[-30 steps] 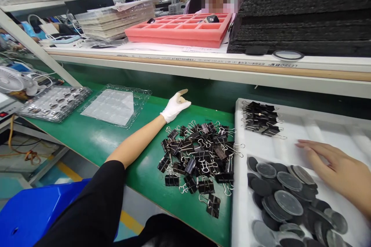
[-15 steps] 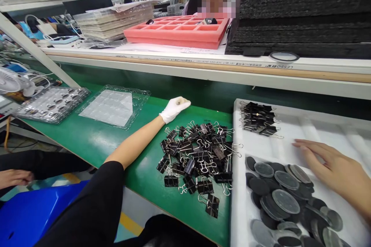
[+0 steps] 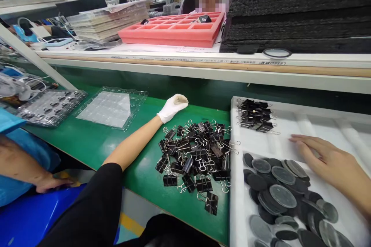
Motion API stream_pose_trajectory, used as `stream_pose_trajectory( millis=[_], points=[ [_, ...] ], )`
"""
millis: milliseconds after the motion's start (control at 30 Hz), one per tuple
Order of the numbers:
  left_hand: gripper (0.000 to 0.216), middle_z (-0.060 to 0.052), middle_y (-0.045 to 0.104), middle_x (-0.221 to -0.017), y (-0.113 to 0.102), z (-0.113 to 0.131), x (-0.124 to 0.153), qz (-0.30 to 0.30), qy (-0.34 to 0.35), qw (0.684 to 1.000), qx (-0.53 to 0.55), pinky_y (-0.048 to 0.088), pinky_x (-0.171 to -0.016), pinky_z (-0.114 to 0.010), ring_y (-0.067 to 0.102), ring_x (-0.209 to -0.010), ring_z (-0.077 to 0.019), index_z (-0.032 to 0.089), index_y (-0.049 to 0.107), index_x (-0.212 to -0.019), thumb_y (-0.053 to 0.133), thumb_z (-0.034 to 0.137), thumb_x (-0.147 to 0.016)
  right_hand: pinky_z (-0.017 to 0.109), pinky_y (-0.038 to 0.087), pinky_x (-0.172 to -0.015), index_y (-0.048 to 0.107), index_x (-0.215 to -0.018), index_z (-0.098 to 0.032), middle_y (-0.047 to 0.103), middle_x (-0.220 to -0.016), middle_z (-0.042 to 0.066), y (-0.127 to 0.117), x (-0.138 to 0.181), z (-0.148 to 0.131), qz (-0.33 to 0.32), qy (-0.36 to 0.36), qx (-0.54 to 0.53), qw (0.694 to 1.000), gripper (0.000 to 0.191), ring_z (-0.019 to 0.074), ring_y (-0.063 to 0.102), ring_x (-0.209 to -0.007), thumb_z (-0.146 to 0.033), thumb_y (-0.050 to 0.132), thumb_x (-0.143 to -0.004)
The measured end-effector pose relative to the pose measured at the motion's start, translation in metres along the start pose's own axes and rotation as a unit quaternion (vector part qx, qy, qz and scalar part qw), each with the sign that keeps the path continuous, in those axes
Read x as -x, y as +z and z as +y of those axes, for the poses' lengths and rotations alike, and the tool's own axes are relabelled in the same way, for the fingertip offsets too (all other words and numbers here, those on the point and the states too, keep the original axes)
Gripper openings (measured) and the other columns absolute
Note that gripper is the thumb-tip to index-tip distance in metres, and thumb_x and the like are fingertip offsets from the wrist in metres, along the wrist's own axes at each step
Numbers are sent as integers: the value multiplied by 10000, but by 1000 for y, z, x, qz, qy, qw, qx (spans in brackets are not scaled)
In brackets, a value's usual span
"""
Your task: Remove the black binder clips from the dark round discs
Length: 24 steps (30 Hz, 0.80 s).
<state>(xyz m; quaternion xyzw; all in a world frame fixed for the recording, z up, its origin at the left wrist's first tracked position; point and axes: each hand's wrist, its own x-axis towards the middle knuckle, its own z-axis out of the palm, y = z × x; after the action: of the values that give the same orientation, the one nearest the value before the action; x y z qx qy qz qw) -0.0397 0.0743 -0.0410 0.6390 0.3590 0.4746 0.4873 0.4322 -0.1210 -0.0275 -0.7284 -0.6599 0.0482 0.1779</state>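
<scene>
In the head view my left hand (image 3: 174, 107), in a white glove, rests on the green tabletop beyond a heap of black binder clips (image 3: 197, 150). Its fingers curve loosely apart from the thumb, with nothing visible between them. My right hand (image 3: 324, 158) is bare, its fingers stretched out over the white foam tray (image 3: 236, 185). Below and left of it lie many dark round discs (image 3: 282, 197), some with a clear, glossy face. A small group of binder clips (image 3: 256, 115) sits in the tray's far left corner.
Clear plastic trays (image 3: 108, 108) lie on the left of the table. Above runs a shelf edge (image 3: 174, 67) bearing a pink foam tray (image 3: 171, 36) and black foam sheets (image 3: 290, 15). A co-worker's arm (image 3: 29, 166) hangs over a blue stool (image 3: 52, 212).
The fingers of my left hand have parted slightly from the thumb. My right hand stays about where it was. At left, a person in blue has come in beside the stool.
</scene>
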Motion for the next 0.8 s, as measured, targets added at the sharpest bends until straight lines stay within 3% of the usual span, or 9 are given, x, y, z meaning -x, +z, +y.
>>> stream_pose_trajectory(
  millis=[67,133,267,500,800],
  points=[
    [687,-98,672,-1144,-1,-1,0,-1,-4,1000,-8,523,-829,-324,627,-812,-125,152,602,-1297,869,382,-707,590,569,-1006,705,-1012,-281,756,-1219,64,0,0,-1,-1,-2,-4,1000,589,369,686,-1193,-666,306,-811],
    [811,-104,643,-1207,-2,-3,-1,-4,-4,1000,-25,499,-726,-272,552,-696,-68,173,530,-1430,852,357,-708,600,564,-1011,697,-1017,-281,752,-1229,65,0,0,-1,0,-3,-9,1000,585,370,685,-1194,-666,308,-811],
    [781,-152,638,-1299,-5,-5,-2,-18,15,999,-38,499,-727,-276,548,-705,-77,171,521,-1445,810,378,-750,610,546,-1039,689,-1012,-283,747,-1240,63,2,0,0,5,-5,-19,1000,567,367,686,-1189,-660,311,-821],
    [718,-196,625,-1380,-4,-1,-1,-23,20,998,-58,519,-834,-334,638,-910,-177,164,541,-1427,786,445,-813,601,536,-1053,691,-1018,-297,744,-1242,46,9,1,12,22,-25,-18,999,539,350,677,-1200,-653,312,-873],
    [706,-192,587,-1432,-7,-9,-5,-58,42,996,-52,511,-731,-296,586,-752,-106,168,543,-1427,694,238,-741,607,532,-1056,683,-1039,-310,734,-1265,30,11,1,17,14,-34,-16,999,496,344,669,-1216,-628,332,-890]
  ],
)
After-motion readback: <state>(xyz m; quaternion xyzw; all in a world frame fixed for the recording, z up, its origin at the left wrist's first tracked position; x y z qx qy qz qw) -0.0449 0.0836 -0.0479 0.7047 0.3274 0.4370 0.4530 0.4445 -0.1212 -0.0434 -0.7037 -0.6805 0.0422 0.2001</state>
